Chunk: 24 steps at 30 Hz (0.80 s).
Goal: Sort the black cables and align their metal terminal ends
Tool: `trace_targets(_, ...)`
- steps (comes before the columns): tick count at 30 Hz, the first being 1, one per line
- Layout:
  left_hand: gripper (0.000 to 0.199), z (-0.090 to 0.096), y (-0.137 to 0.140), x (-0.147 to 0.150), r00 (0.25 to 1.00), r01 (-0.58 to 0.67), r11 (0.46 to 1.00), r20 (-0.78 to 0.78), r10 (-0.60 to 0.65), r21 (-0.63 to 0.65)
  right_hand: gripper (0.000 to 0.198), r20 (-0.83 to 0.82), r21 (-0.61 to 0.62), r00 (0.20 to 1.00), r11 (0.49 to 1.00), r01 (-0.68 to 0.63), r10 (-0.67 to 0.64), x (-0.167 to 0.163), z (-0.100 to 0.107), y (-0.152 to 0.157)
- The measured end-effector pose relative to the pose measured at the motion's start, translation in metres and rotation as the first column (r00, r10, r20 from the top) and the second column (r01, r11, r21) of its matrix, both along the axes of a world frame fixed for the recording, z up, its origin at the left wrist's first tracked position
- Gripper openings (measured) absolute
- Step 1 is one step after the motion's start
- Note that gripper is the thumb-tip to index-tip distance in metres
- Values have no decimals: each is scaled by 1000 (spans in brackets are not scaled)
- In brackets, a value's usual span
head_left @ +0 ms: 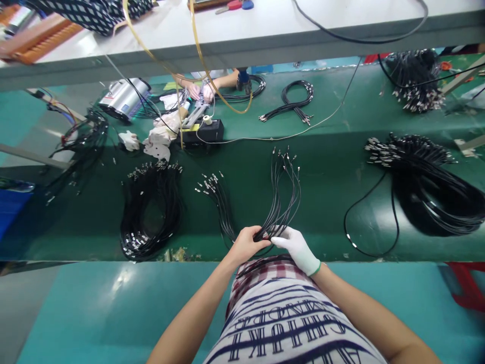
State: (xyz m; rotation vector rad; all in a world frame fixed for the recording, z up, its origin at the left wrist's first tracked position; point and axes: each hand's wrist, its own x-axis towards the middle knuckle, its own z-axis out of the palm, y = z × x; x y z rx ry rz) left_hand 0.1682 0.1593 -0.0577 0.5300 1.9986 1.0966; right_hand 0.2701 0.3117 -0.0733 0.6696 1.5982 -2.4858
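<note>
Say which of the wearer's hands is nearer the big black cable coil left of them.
Left. The bare left hand is to the right of the cable coil, with a smaller cable bunch between them; the gloved right hand is farther right, beyond the left one.

1 head-worn camera faces forward and down, close above the green bench (326, 172).
</note>
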Motion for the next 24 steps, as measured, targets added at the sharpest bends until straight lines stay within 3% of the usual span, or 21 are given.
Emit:
trace_targets(7, 24, 4, -3, -1, 997, -72, 994, 28, 70, 86, 46, 127, 34, 990, 998, 55, -58, 0, -5, 0)
trace_targets(12, 24, 1, -2, 0, 1000, 28, 999, -12, -29, -32, 42, 83, 43, 995, 997, 60, -63, -1, -7, -1)
trace_targets(17, 26, 2, -1, -2, 1000, 25, 1000, -1, -25, -9, 45, 83, 52, 996, 998, 41, -45, -2, -6, -2)
trace_targets(21, 28, 9, -7, -6, 997, -18, 998, 78, 13, 58, 44, 197, 79, 977, 994, 70, -84, 5, -25, 6)
trace_targets(24, 27, 23, -14, -20, 992, -79, 991, 104, 68, 107, 34, 270, 117, 954, 988, 99, -127, 25, -44, 33)
